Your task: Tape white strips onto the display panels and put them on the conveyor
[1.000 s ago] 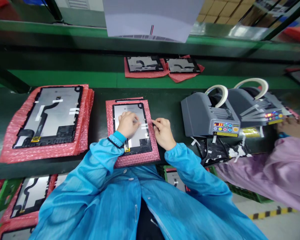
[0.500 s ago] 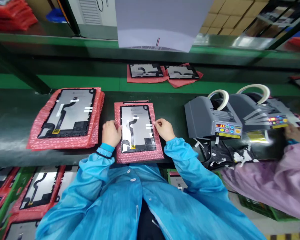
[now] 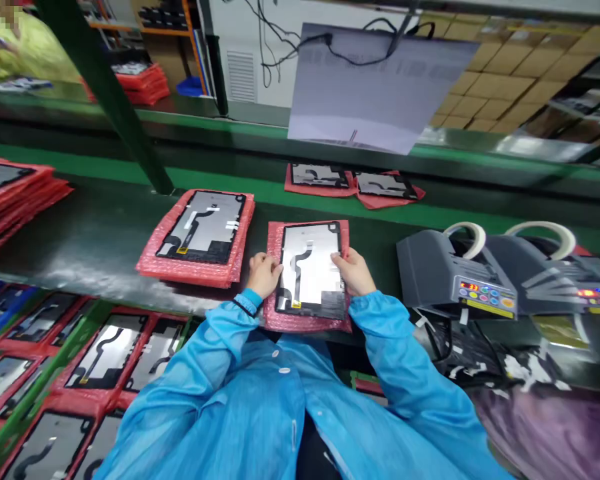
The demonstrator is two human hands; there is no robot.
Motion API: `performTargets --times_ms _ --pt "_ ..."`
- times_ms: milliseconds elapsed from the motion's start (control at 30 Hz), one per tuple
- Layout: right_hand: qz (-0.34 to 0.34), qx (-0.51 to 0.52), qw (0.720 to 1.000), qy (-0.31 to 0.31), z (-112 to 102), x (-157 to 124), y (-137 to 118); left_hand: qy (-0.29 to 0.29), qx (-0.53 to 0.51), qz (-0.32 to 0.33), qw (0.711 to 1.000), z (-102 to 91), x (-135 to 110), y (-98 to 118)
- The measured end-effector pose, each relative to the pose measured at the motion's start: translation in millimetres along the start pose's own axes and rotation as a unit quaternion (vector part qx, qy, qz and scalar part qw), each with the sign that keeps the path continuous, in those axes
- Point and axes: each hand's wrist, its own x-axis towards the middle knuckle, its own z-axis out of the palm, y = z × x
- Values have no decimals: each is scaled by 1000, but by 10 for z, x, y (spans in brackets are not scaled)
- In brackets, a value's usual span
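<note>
In front of me a tablet screen panel (image 3: 310, 273) shows its silver back, with a dark flex cable and black edging. Under it lies a pink bubble-wrap sheet (image 3: 307, 325). My left hand (image 3: 264, 275) is closed at the panel's left edge, fingers curled and thumb against the rim. At the upper right edge, my right hand (image 3: 356, 271) pinches the panel, its thumb on top; the other fingers are partly hidden. Left of my hands, a similar panel (image 3: 203, 227) rests on a stack of pink bubble-wrap (image 3: 193, 275).
Two grey tape dispensers (image 3: 455, 273) with lit displays stand to the right. Behind, two more panels (image 3: 320, 176) lie on pink wrap. Crates of wrapped panels (image 3: 107, 350) sit below the bench at left. A purple sleeve (image 3: 555, 427) shows at lower right.
The view has swung left and up, so things sit further right and lower. My right thumb has moved onto the panel's edge, and the panel's back now reflects more brightly.
</note>
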Motion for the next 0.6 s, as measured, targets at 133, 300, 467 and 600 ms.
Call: performTargets --times_ms 133,300,467,600 --pt "-66 38 997 -6 50 -147 -305 20 -155 -16 988 -104 -186 128" --pt "-151 90 980 -90 754 -31 -792 148 -181 106 967 -1089 -122 363" --pt "-169 58 978 -109 1888 415 -998 202 -43 66 976 -2160 449 235" --pt "-27 -77 994 -79 2333 594 -696 165 13 -71 984 -2259 749 -175"
